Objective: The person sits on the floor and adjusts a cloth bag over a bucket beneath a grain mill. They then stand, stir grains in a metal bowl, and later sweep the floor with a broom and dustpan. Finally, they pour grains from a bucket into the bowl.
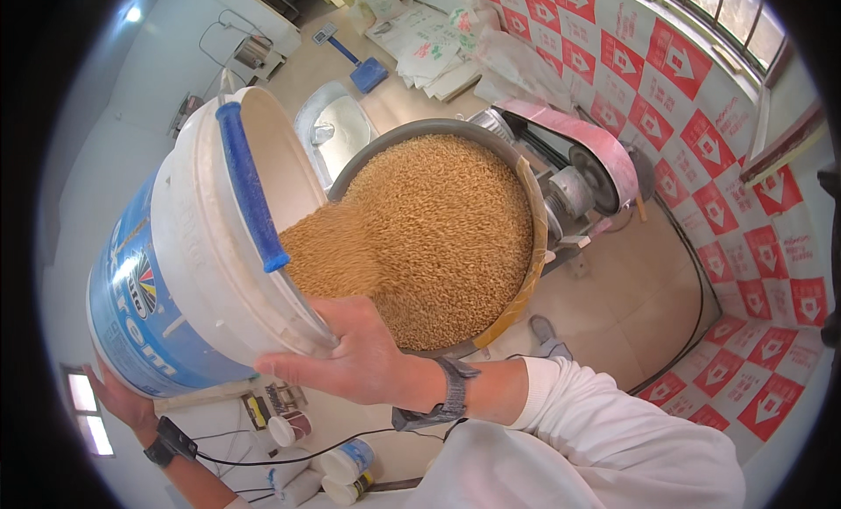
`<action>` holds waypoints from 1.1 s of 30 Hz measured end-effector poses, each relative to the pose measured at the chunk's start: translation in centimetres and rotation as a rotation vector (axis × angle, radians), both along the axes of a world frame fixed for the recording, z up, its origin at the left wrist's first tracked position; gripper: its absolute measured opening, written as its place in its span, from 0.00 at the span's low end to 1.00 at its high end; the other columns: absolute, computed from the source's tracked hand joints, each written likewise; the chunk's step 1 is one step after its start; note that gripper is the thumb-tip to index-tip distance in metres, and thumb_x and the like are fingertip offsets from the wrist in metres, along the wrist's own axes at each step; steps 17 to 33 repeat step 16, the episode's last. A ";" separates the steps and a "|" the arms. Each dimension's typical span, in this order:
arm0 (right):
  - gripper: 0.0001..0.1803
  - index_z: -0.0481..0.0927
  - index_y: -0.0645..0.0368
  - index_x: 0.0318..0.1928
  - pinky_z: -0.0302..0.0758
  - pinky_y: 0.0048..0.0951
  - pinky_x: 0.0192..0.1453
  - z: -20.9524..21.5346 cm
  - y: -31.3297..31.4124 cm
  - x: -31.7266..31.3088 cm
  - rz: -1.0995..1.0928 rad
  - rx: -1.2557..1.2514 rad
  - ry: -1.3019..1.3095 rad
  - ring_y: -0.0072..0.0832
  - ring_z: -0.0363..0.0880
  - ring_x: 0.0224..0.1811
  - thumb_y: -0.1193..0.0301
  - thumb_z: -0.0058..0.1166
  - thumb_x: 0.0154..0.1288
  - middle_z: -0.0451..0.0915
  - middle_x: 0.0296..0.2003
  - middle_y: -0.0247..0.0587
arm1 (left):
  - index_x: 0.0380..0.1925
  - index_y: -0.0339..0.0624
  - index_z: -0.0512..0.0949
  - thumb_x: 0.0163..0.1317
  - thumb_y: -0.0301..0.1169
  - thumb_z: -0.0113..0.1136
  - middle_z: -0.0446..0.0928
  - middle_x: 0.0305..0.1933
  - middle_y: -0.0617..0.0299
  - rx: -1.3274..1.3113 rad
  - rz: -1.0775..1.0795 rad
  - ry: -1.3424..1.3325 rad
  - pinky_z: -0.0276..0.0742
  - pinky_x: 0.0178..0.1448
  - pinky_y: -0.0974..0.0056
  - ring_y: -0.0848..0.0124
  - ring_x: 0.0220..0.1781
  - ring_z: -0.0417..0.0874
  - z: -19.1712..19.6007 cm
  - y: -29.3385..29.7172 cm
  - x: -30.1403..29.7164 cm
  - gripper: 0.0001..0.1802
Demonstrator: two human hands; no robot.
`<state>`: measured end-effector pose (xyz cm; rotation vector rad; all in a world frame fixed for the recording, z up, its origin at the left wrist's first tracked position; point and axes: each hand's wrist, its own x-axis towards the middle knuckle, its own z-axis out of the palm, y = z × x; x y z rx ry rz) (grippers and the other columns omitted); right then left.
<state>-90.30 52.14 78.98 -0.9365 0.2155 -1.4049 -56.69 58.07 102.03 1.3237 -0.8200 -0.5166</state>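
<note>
A large white and blue plastic bucket [197,237] is tipped to the right in my hands. Grain [447,233], light brown like wheat, streams over its lip and heaps inside a round grey hopper [385,144]. Fingers of my right hand [355,351] wrap the bucket's near rim. Low on the left, my left hand [123,397] supports the bucket's base, its fingers partly hidden behind it. A blue handle grip [245,180] lies against the bucket's side. Tan tape [517,303] runs along the hopper's right edge.
A belt-driven machine with a pink guard [604,159] adjoins the hopper's right. Behind stand a metal basin [311,115], a blue platform scale [368,74] and stacked white sacks [434,49]. Buckets [346,461] sit below left. A cable [307,448] hangs from my left wrist.
</note>
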 end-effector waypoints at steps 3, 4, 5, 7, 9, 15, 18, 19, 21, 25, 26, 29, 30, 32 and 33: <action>0.24 0.85 0.64 0.59 0.81 0.25 0.43 -0.3 0.0 0.1 0.041 0.009 0.003 0.17 0.84 0.37 0.64 0.73 0.68 0.90 0.39 0.38 | 0.83 0.37 0.52 0.79 0.61 0.44 0.58 0.83 0.46 -0.067 0.047 -0.016 0.59 0.85 0.47 0.52 0.83 0.62 0.8 -0.4 -0.9 0.47; 0.24 0.85 0.65 0.59 0.81 0.25 0.43 -0.2 0.0 0.0 0.055 0.010 0.010 0.17 0.84 0.37 0.64 0.73 0.68 0.90 0.38 0.37 | 0.83 0.37 0.52 0.79 0.61 0.43 0.58 0.83 0.46 -0.072 0.062 -0.059 0.59 0.85 0.47 0.51 0.83 0.62 1.2 -0.7 -1.4 0.47; 0.24 0.85 0.65 0.58 0.81 0.26 0.44 -0.3 0.1 -0.2 0.068 0.010 0.013 0.18 0.84 0.37 0.65 0.73 0.68 0.89 0.38 0.37 | 0.83 0.37 0.52 0.79 0.61 0.43 0.58 0.84 0.46 -0.076 0.080 -0.101 0.59 0.85 0.47 0.51 0.83 0.62 1.5 -0.7 -2.1 0.47; 0.23 0.85 0.65 0.57 0.81 0.25 0.42 -0.4 0.4 -0.2 0.034 -0.005 -0.013 0.17 0.83 0.36 0.65 0.73 0.68 0.89 0.36 0.36 | 0.83 0.37 0.53 0.79 0.60 0.42 0.58 0.84 0.47 -0.109 0.168 -0.100 0.59 0.85 0.48 0.52 0.83 0.62 2.0 -0.8 -3.6 0.46; 0.21 0.85 0.66 0.55 0.80 0.25 0.38 -0.2 0.4 0.0 -0.072 -0.042 -0.072 0.16 0.83 0.33 0.66 0.73 0.68 0.88 0.33 0.36 | 0.82 0.38 0.56 0.81 0.59 0.37 0.60 0.83 0.50 -0.080 0.196 -0.112 0.59 0.85 0.49 0.55 0.83 0.62 2.7 -1.1 -5.0 0.43; 0.29 0.83 0.66 0.60 0.81 0.30 0.48 0.2 0.4 -1.5 0.221 0.041 -0.070 0.30 0.87 0.40 0.59 0.73 0.67 0.89 0.41 0.48 | 0.83 0.38 0.54 0.79 0.61 0.40 0.58 0.84 0.49 -0.129 0.226 -0.255 0.55 0.86 0.48 0.54 0.84 0.61 5.1 -1.0 -6.1 0.45; 0.29 0.83 0.65 0.60 0.81 0.31 0.50 0.3 0.4 -1.5 0.228 0.037 -0.074 0.32 0.87 0.40 0.58 0.73 0.68 0.89 0.42 0.48 | 0.83 0.38 0.54 0.79 0.61 0.40 0.58 0.84 0.49 -0.128 0.229 -0.258 0.55 0.86 0.48 0.54 0.84 0.61 5.4 -0.6 -5.7 0.45; 0.29 0.83 0.65 0.60 0.81 0.31 0.50 0.3 0.4 -1.5 0.228 0.037 -0.074 0.32 0.87 0.40 0.58 0.73 0.68 0.89 0.42 0.48 | 0.83 0.38 0.54 0.79 0.61 0.40 0.58 0.84 0.49 -0.128 0.229 -0.258 0.55 0.86 0.48 0.54 0.84 0.61 5.4 -0.6 -5.7 0.45; 0.29 0.83 0.65 0.60 0.81 0.31 0.50 0.3 0.4 -1.5 0.228 0.037 -0.074 0.32 0.87 0.40 0.58 0.73 0.68 0.89 0.42 0.48 | 0.83 0.38 0.54 0.79 0.61 0.40 0.58 0.84 0.49 -0.128 0.229 -0.258 0.55 0.86 0.48 0.54 0.84 0.61 5.4 -0.6 -5.7 0.45; 0.29 0.83 0.65 0.60 0.81 0.31 0.50 0.3 0.4 -1.5 0.228 0.037 -0.074 0.32 0.87 0.40 0.58 0.73 0.68 0.89 0.42 0.48 | 0.83 0.38 0.54 0.79 0.61 0.40 0.58 0.84 0.49 -0.128 0.229 -0.258 0.55 0.86 0.48 0.54 0.84 0.61 5.4 -0.6 -5.7 0.45; 0.29 0.83 0.65 0.60 0.81 0.31 0.50 0.3 0.4 -1.5 0.228 0.037 -0.074 0.32 0.87 0.40 0.58 0.73 0.68 0.89 0.42 0.48 | 0.83 0.38 0.54 0.79 0.61 0.40 0.58 0.84 0.49 -0.128 0.229 -0.258 0.55 0.86 0.48 0.54 0.84 0.61 5.4 -0.6 -5.7 0.45; 0.29 0.83 0.65 0.60 0.81 0.31 0.50 0.3 0.4 -1.5 0.228 0.037 -0.074 0.32 0.87 0.40 0.58 0.73 0.68 0.89 0.42 0.48 | 0.83 0.38 0.54 0.79 0.61 0.40 0.58 0.84 0.49 -0.128 0.229 -0.258 0.55 0.86 0.48 0.54 0.84 0.61 5.4 -0.6 -5.7 0.45; 0.29 0.83 0.65 0.60 0.81 0.31 0.50 0.3 0.4 -1.5 0.228 0.037 -0.074 0.32 0.87 0.40 0.58 0.73 0.68 0.89 0.42 0.48 | 0.83 0.38 0.54 0.79 0.61 0.40 0.58 0.84 0.49 -0.128 0.229 -0.258 0.55 0.86 0.48 0.54 0.84 0.61 5.4 -0.6 -5.7 0.45; 0.29 0.83 0.65 0.60 0.81 0.31 0.50 0.3 0.4 -1.5 0.228 0.037 -0.074 0.32 0.87 0.40 0.58 0.73 0.68 0.89 0.42 0.48 | 0.83 0.38 0.54 0.79 0.61 0.40 0.58 0.84 0.49 -0.128 0.229 -0.258 0.55 0.86 0.48 0.54 0.84 0.61 5.4 -0.6 -5.7 0.45; 0.29 0.83 0.65 0.60 0.81 0.31 0.50 0.3 0.4 -1.5 0.228 0.037 -0.074 0.32 0.87 0.40 0.58 0.73 0.68 0.89 0.42 0.48 | 0.83 0.38 0.54 0.79 0.61 0.40 0.58 0.84 0.49 -0.128 0.229 -0.258 0.55 0.86 0.48 0.54 0.84 0.61 5.4 -0.6 -5.7 0.45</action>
